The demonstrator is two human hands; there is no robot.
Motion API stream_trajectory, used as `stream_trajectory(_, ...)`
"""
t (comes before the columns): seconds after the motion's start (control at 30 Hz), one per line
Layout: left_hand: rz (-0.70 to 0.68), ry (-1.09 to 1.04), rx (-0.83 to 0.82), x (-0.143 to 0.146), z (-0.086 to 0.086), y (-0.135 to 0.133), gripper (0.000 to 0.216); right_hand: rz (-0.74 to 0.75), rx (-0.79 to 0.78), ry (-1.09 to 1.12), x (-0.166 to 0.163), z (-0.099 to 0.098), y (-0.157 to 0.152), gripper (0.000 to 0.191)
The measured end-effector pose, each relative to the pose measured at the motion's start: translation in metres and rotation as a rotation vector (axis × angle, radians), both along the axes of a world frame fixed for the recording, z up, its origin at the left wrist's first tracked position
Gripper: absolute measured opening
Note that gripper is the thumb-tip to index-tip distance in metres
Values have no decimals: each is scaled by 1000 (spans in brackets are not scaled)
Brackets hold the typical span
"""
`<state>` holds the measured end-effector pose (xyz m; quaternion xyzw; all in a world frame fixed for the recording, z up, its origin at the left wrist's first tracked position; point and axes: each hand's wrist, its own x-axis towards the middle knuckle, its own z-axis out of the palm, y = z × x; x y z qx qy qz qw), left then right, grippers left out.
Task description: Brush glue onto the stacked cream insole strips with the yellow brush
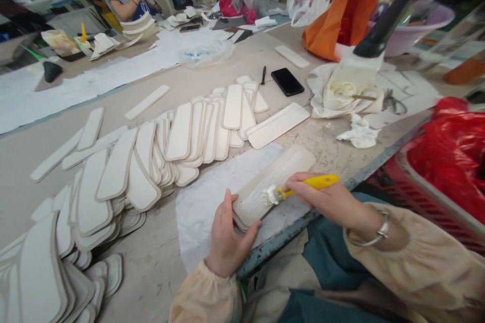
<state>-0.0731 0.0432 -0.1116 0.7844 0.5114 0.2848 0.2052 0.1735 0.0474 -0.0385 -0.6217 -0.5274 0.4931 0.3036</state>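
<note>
My right hand point(316, 193) grips a brush point(320, 182) by its yellow handle. Its white, clumped bristles rest on the top face of a long off-white panel point(275, 179) with rounded corners, which looks damp or coated. At least one more panel seems to lie beneath it. My left hand point(231, 232) holds the panel's near-left end, thumb on the front edge and fingers along the left side. Under the panel is a sheet of white paper point(197, 222) at the table's edge. Many similar panels point(113, 176) lie in overlapping rows to the left.
A black phone point(287, 82) and a lamp-like black arm point(390, 20) over crumpled white material point(343, 88) stand beyond. An orange bag point(341, 15) is at the back right. A red basket point(439, 212) with red plastic borders the table. Another person point(129, 2) works across it.
</note>
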Motion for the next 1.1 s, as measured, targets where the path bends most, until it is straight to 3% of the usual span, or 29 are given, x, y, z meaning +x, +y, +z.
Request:
stream_trajectory(0.1, -8, -4, 0, 0, 0, 1, 93, -62, 30, -55, 15, 8, 3, 24)
stream_trajectory(0.27, 0, 9, 51, 0, -1, 1, 92, 104, -9, 187, -27, 9, 2, 28)
stream_trajectory(0.37, 7, 24, 58, 0, -1, 1, 93, 72, -40, 153, -33, -1, 14, 25)
stream_trajectory(0.57, -6, 31, 74, -1, -3, 2, 90, -234, 80, -278, 50, -2, 36, 24)
stream_trajectory(0.67, -2, 38, 67, -2, -3, 2, 89, -332, 260, -435, 74, 6, 30, 25)
stream_trajectory(0.77, 11, 49, 66, -2, -3, 2, 87, -203, 488, -616, 61, 4, 17, 24)
stream_trajectory(0.93, 35, 60, 94, 0, -3, 1, 87, 274, 471, -901, -8, -7, -10, 15)
stream_trajectory(1.03, 36, 38, 94, -2, -6, 0, 86, 471, 552, -742, -49, -1, -27, 13)
stream_trajectory(1.1, 38, 26, 88, -3, -8, 0, 84, 486, 524, -517, -60, 5, -31, 17)
